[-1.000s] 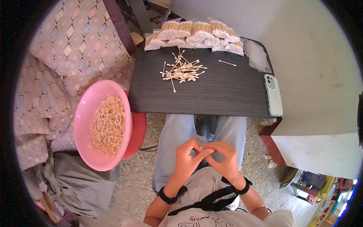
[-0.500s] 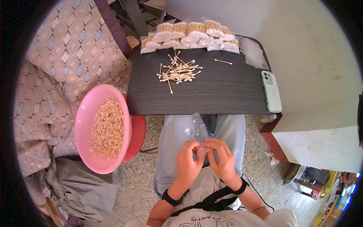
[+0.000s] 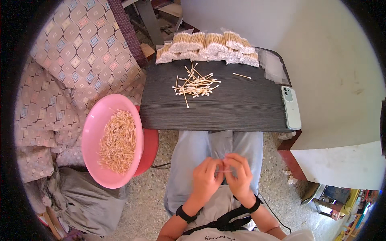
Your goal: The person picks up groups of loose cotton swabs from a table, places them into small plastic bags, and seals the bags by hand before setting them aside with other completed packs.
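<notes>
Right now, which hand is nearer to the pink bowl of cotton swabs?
Left. The left hand is over the lap, on the side of the pink bowl; the right hand is beside it, farther from the bowl.

one pink basin (image 3: pixel 93 132), one phone (image 3: pixel 291 107), one dark table (image 3: pixel 241 108), two hands.
</notes>
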The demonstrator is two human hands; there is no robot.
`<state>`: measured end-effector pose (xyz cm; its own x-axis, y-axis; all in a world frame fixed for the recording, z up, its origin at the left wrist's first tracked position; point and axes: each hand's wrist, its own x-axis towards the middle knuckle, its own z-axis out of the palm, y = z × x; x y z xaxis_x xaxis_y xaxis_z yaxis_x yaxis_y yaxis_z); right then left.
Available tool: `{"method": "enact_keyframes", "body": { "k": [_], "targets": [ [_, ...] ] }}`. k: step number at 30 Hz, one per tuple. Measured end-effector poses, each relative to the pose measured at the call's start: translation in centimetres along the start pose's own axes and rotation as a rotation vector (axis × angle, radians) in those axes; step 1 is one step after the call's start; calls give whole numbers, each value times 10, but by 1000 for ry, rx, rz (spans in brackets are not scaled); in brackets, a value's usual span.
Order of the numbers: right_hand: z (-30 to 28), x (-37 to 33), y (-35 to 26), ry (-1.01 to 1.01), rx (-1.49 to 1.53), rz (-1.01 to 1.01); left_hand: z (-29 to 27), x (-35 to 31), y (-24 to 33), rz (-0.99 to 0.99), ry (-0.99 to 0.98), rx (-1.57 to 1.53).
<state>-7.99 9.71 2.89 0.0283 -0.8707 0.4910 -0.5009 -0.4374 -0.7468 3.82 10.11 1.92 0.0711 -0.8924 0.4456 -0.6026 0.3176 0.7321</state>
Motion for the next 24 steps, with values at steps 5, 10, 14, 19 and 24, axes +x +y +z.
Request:
{"method": "enact_keyframes", "body": {
  "k": [5,10,14,19,24],
  "targets": [
    [-1,-1,11,63,-27,70,3,-6,-4,-196,107,-105],
    [-7,3,10,59,-65,49,7,-3,-3,-241,77,-178],
    [-6,7,6,35,-28,66,10,2,3,-64,17,-220],
    [-6,4,8,22,-85,17,11,-1,-5,-19,62,-210],
    [-9,-3,11,12,-119,27,5,0,-12,-183,131,-261]
  ]
}}
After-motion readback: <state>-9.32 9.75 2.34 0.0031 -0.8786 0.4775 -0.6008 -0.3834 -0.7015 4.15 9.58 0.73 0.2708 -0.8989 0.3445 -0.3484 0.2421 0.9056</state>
